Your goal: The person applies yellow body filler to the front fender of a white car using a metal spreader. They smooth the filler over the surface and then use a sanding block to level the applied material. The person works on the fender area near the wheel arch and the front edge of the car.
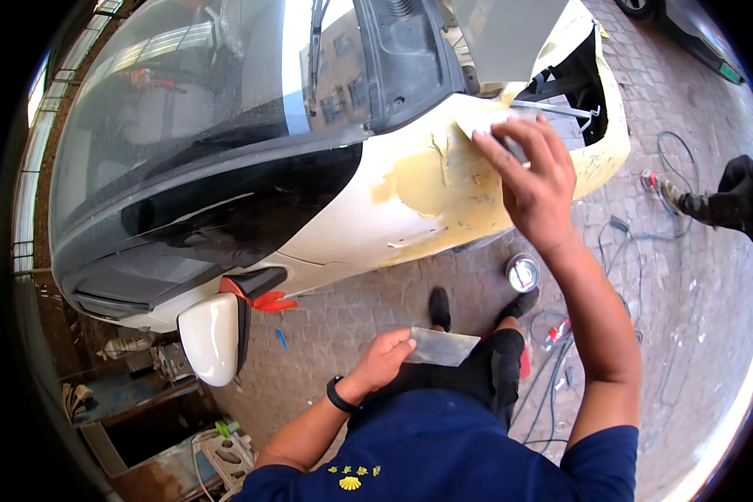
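Observation:
In front of me is the pale fender (pixel 326 230) of a white car, with patches of yellowish body filler (pixel 420 194) smeared over it in uneven ridges. My right hand (pixel 537 180) is closed on a pale, flat spreader (pixel 467 128), mostly hidden by the fingers, at the fender's upper edge near the open headlight gap. Down by my waist, my left hand (pixel 383 361) pinches a thin greyish rectangular plate (pixel 443 347) by its left end, away from the car.
An open round tin (pixel 523 272) stands on the paving by my feet. Cables (pixel 552 376) trail across the ground on the right, where another person's leg (pixel 719 205) shows. The wing mirror (pixel 211 339) juts out at left, above a cluttered workbench (pixel 142 418).

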Motion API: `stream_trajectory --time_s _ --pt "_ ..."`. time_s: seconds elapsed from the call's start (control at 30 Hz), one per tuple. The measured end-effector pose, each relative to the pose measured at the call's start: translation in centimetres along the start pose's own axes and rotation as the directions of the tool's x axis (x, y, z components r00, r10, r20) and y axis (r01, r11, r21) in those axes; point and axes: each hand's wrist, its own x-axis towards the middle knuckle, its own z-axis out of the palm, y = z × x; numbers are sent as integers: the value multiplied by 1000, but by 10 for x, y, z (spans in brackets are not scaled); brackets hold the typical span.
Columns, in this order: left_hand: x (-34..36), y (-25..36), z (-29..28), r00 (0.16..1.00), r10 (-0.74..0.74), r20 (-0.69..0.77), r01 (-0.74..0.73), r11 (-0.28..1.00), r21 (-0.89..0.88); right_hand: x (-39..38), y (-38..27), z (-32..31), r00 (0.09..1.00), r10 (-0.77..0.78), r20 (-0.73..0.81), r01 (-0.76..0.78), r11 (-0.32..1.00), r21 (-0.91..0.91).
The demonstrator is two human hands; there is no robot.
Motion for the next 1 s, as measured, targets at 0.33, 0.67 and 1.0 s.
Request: stream_trajectory --time_s 0.33,0.67,1.0 --pt "-3 -5 -11 999 -47 -2 47 998 43 -65 -17 40 998 -34 -43 34 999 -9" --pt "-5 -5 -23 998 -41 -48 45 994 99 -101 -38 24 1000 4 -23 -3 999 52" --pt "-7 -8 -27 998 -38 -42 46 975 218 -64 -34 55 995 -50 -84 49 999 -12"
